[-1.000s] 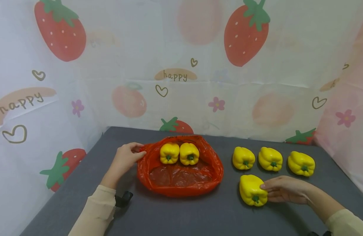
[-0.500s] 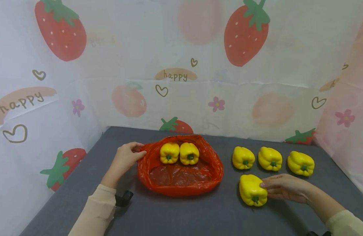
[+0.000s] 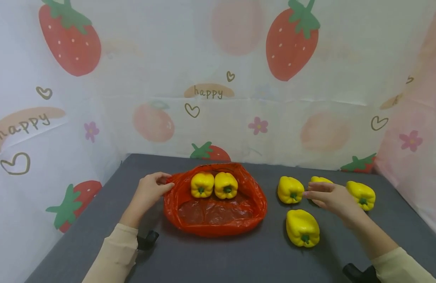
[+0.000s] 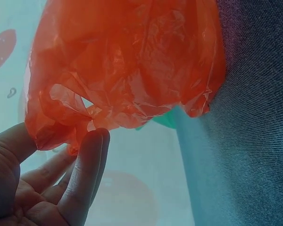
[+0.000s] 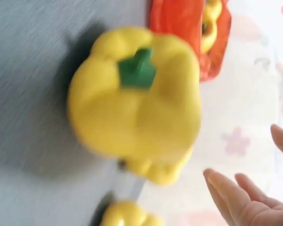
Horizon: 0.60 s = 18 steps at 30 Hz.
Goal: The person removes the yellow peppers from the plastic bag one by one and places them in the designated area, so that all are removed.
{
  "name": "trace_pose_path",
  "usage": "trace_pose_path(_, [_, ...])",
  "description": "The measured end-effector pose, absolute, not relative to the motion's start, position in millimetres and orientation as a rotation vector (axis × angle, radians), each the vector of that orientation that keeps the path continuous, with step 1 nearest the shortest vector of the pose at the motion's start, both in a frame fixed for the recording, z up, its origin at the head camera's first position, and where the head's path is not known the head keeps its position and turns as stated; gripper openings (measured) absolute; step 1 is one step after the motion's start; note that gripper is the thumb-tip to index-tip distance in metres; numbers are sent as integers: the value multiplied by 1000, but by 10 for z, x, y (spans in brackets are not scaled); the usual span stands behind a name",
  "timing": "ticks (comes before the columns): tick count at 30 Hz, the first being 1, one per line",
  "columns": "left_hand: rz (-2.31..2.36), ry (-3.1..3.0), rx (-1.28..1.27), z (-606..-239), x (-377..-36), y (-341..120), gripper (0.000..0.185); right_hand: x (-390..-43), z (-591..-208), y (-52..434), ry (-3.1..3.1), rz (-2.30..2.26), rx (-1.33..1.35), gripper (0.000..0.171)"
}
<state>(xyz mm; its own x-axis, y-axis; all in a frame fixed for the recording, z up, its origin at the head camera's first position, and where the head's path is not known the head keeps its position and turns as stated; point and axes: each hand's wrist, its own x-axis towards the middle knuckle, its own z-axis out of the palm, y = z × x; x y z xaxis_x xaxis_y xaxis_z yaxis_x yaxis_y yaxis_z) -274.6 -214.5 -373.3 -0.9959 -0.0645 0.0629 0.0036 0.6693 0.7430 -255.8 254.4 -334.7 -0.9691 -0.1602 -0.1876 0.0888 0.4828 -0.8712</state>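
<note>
A red plastic bag (image 3: 214, 230) lies with its mouth wide, and two yellow bell peppers, one on the left (image 3: 202, 184) and one on the right (image 3: 226, 185), sit inside at the back. My left hand (image 3: 152, 189) pinches the bag's left edge; the left wrist view shows its fingertips at the thin red plastic (image 4: 132, 61). With fingers extended and nothing held, my right hand (image 3: 331, 198) hovers above the table at the right. Below it stands a near yellow bell pepper (image 3: 303, 228), large in the right wrist view (image 5: 137, 99). Behind, the hand partly hides another bell pepper (image 3: 320, 180).
To either side of the partly hidden pepper stand a left bell pepper (image 3: 290, 190) and a right bell pepper (image 3: 361, 194). All rest on a dark grey tabletop (image 3: 218, 259). A printed cloth wall (image 3: 218, 125) encloses the back and sides.
My right hand has let go of the near bell pepper and risen away from it, toward the back row. The left hand keeps its hold on the bag.
</note>
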Motion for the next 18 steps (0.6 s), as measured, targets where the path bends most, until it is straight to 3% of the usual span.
trace_pose_path(18, [-1272,-2773,41,-3750,-2756,-2149,36,-2666,-3338,1503,2507,-1684,-59,72])
